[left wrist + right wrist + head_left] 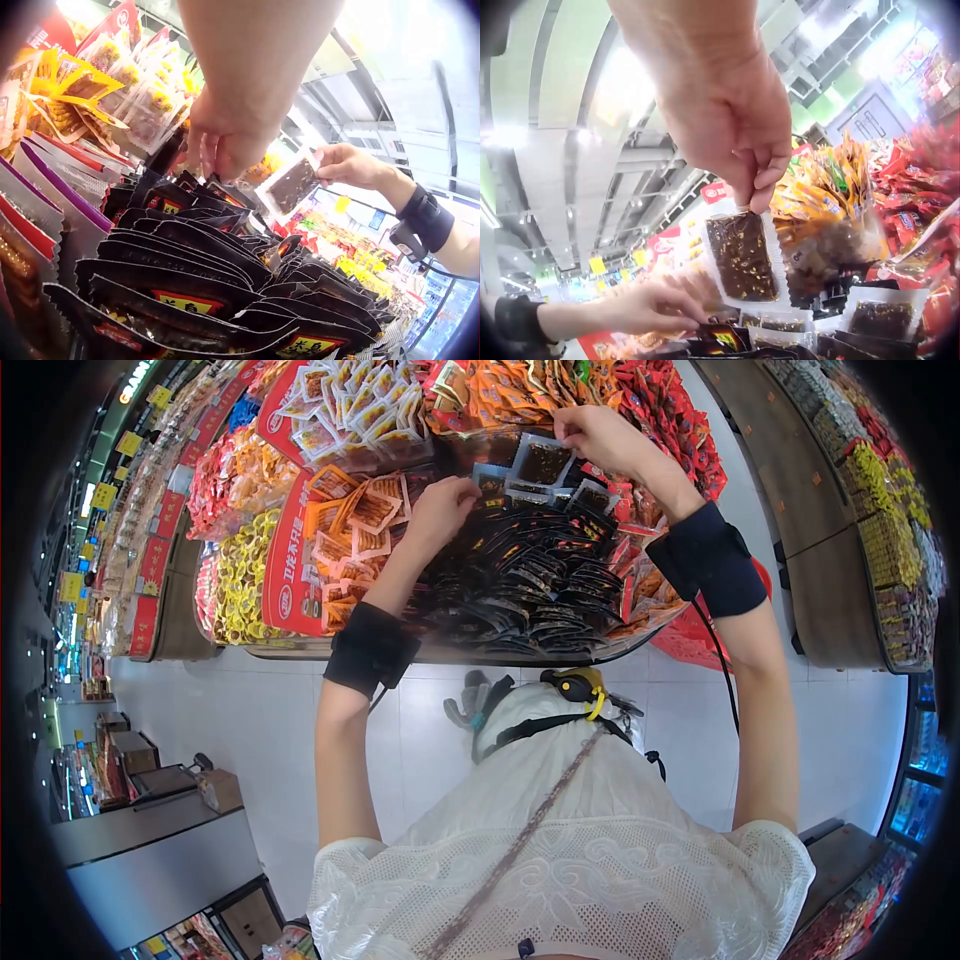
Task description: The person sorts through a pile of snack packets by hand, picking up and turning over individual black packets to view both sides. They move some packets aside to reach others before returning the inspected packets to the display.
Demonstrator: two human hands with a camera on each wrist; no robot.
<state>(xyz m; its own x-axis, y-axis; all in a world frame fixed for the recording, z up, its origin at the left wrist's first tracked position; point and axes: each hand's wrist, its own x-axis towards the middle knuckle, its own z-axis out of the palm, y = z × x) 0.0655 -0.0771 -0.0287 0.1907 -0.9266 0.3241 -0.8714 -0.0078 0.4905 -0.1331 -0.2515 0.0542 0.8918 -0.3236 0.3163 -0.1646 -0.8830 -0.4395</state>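
Observation:
My right hand [597, 438] pinches the top edge of a clear, white-edged snack packet [742, 256] with a dark, speckled filling. It hangs upright above the display, and the right wrist view shows thumb and fingertips on its edge. My left hand [445, 510] is lower at the left, fingers bent down to the tops of black snack packets [187, 247] standing in tight rows. One black packet [724, 339] with a bright logo is right at its fingertips; I cannot tell whether they pinch it. More clear-faced dark packets [881, 319] lie below the held one.
Orange-edged packets [372, 512] lie left of the black rows behind a red sign [292, 565]. White-edged packets [352, 408], orange packets [505, 395] and red packets [672, 420] fill the back. A red basket [690, 638] stands beside the display's right front. Shelves line both sides.

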